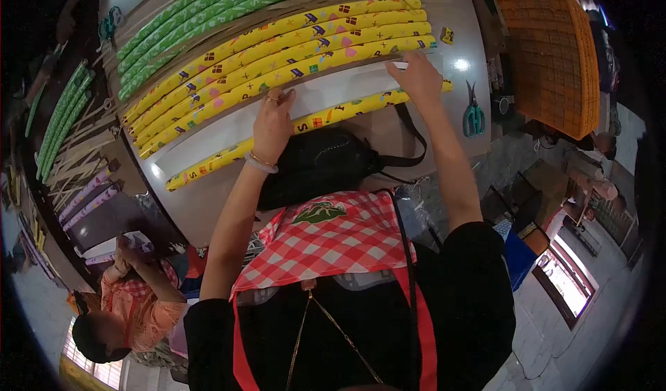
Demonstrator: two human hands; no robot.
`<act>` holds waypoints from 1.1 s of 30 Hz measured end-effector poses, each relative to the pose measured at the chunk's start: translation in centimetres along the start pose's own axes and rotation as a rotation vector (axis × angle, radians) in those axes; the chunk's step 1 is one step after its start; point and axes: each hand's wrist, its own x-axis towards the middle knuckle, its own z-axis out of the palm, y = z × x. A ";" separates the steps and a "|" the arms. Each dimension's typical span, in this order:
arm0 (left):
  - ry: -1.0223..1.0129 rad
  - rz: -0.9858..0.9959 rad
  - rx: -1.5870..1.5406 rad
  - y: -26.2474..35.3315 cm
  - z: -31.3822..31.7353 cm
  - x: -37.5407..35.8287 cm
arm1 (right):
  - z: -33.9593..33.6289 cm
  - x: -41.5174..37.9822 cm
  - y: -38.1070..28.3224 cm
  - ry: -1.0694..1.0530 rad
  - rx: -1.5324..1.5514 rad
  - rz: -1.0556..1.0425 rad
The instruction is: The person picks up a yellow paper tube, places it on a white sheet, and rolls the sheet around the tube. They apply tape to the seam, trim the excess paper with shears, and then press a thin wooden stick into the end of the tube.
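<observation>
A yellow patterned roll point(326, 116) lies near the front of the table, partly unrolled, with its white underside point(333, 89) showing as a long strip. My left hand point(275, 117) rests at the middle of that strip, fingers bent towards its far edge. At the strip's right end is my right hand point(417, 77), its fingers bent at the paper's edge. Whether either hand pinches the paper is hard to make out. Several yellow patterned rolls point(291, 51) lie side by side just beyond, and green patterned rolls point(229, 10) lie behind them.
Teal scissors point(474, 119) lie at the table's right. A black bag point(312, 166) sits against the front edge, its strap reaching onto the table. An orange crate point(548, 58) stands at the right. Another person point(149, 301) works at the lower left, beside purple rolls point(90, 207).
</observation>
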 end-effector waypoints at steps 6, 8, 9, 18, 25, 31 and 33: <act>0.004 0.012 -0.014 -0.2 0.0 0.0 | -0.9 0.0 -1.2 -0.091 -0.074 0.079; 0.004 0.012 -0.017 -0.2 0.0 0.0 | -0.5 0.1 -1.3 -0.073 -0.093 0.080; 0.004 0.011 -0.017 -0.2 0.0 0.0 | -0.3 0.2 -1.3 -0.055 -0.110 0.082; -0.024 -0.016 -0.062 -0.2 -0.3 0.0 | 0.4 0.2 -2.3 -0.069 -0.246 0.090; -0.045 0.037 0.034 -0.8 0.4 -0.4 | 1.3 -0.7 -2.4 0.100 -0.197 0.009; -0.185 0.122 0.214 -0.5 0.3 0.5 | 2.4 -0.8 -2.1 0.036 -0.016 0.174; -0.111 0.250 0.310 -0.7 0.9 1.0 | 3.2 -1.0 -1.3 0.138 0.005 0.024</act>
